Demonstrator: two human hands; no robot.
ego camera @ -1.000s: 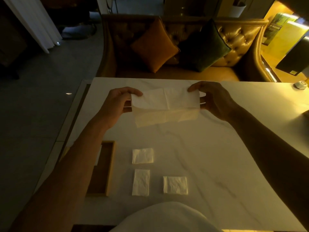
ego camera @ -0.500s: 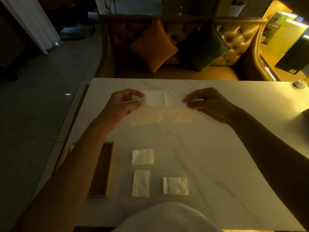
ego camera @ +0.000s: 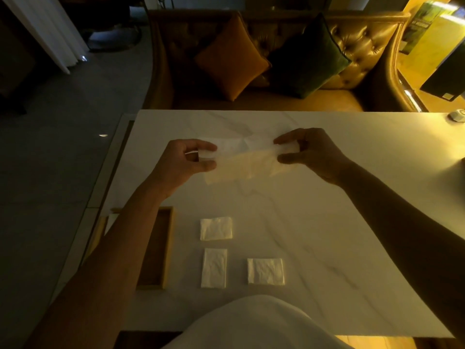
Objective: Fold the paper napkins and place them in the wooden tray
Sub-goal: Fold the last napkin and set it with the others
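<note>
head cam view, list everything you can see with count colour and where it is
held napkin: 1, white, stretched between both hands above the table
folded napkins: 3, white, on the table near the person
wooden tray: 1, light wood, left of the folded napkins, partly hidden by the left forearm
table: 1, white marble
sofa: 1, golden tufted, behind the table
cushions: 2, orange and dark green, on the sofa
small round object: 1, white, table's far right edge
left hand: pinching the napkin's left end
right hand: pinching its right end
</note>
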